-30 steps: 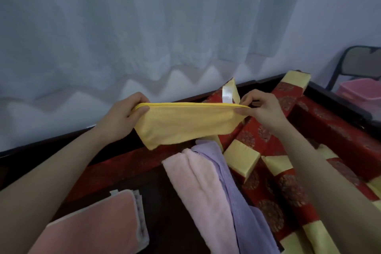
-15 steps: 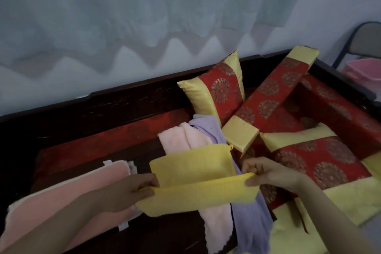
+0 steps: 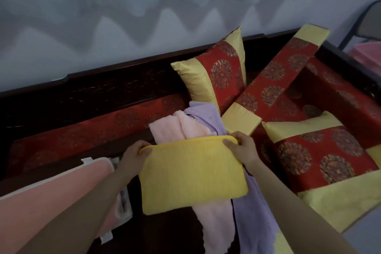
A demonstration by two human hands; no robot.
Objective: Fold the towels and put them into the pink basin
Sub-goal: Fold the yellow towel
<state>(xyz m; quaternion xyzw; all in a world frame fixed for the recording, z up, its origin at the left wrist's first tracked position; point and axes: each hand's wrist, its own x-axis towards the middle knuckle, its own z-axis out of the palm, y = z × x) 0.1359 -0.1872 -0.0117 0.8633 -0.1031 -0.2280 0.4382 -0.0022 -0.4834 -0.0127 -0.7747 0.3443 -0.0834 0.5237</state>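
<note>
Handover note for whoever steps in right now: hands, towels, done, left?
Left hand: grip on the yellow towel's far left corner.
Right hand: grip on its far right corner.
Yellow towel: folded to a rectangle, lying on the pink towel and purple towel.
Those two are loose and unfolded on the bench. A salmon towel lies at left.
Pink basin: far right, only its edge in view; contents not visible.
Done: yellow towel folded.
Left: carry it to the basin, then fold and move the others.
</note>
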